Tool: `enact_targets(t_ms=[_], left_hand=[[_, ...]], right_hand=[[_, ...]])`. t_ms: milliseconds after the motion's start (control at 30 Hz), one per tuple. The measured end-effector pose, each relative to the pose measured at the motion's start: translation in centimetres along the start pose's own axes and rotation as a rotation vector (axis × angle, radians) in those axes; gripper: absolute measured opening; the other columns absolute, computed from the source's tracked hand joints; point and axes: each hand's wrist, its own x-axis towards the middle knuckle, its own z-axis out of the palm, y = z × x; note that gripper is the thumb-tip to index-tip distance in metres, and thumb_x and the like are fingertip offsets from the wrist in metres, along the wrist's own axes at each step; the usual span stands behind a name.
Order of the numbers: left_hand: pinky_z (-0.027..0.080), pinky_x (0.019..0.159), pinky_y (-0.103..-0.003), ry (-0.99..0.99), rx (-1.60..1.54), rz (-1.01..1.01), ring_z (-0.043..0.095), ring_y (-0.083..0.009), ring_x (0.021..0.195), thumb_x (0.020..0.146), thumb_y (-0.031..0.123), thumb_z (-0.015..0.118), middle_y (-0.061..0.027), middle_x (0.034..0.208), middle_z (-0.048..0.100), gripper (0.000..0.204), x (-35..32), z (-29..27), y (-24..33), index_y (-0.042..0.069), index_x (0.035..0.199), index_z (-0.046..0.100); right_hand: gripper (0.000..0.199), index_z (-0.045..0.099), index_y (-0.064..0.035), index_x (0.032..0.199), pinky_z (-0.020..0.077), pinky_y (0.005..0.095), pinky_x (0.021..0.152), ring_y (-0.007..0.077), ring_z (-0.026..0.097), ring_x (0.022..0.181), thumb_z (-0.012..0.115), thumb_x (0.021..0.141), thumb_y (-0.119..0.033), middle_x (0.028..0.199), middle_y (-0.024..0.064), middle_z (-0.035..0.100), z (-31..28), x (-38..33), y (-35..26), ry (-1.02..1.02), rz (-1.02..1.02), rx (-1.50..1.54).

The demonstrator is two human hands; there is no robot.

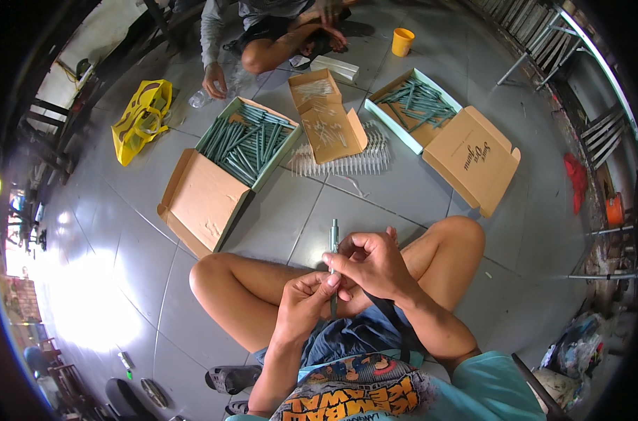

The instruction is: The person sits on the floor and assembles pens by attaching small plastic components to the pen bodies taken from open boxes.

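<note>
Between my two hands stands a grey-green click pen [334, 231], nearly upright, with its button end pointing away from me. My left hand [306, 300] is closed on its lower part, thumb against the barrel. Higher up, my right hand [373, 261] pinches the barrel between thumb and fingers. Ahead on the left lies an open box [205, 193] heaped with green pens [247, 144]. Another open box [466, 158] at the right holds fewer pens [420, 102]. A smaller cardboard box [352, 146] between them contains small clear pieces [326, 130].
Rows of clear plastic pieces [382, 156] lie around the smaller box on the tiled floor [277, 217]. A person [259, 42] sits opposite, one hand near crumpled clear plastic [201, 98]. A yellow bag [145, 119] lies left; an orange-yellow cup [402, 43] stands far right.
</note>
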Motion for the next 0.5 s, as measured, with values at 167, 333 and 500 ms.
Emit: enact_targets(t_ms=[167,333,500], left_hand=[[0.049,0.068,-0.021,-0.102,0.006,-0.04,0.061,-0.008,0.074,0.098,0.018,0.062,-0.0056,0.083,0.07,0.022,0.4,0.9,0.4,-0.003,0.097,0.069],[0.05,0.071,-0.021,-0.082,0.06,-0.073,0.061,-0.0084,0.076,0.099,0.019,0.062,-0.0063,0.084,0.07,0.023,0.6,0.8,0.6,-0.003,0.097,0.069],[0.049,0.072,-0.021,-0.069,0.043,-0.047,0.06,-0.0078,0.076,0.1,0.02,0.061,-0.0057,0.083,0.07,0.025,1.3,1.2,-0.3,-0.004,0.096,0.069]], right_hand=[[0.043,0.064,-0.0003,0.062,0.0389,0.0243,0.05,0.0055,0.052,0.052,0.067,0.093,-0.03,0.052,0.0011,0.059,-1.2,0.3,1.2,0.105,0.036,0.021],[0.051,0.064,-0.0001,0.062,0.0396,0.0273,0.055,0.0076,0.05,0.051,0.062,0.096,-0.038,0.052,0.0024,0.057,-1.7,0.6,1.5,0.079,0.025,-0.023],[0.055,0.063,0.0018,0.063,0.0412,0.0296,0.054,0.0094,0.05,0.051,0.059,0.097,-0.041,0.052,0.0043,0.057,-2.2,0.7,2.3,0.056,0.054,-0.12]])
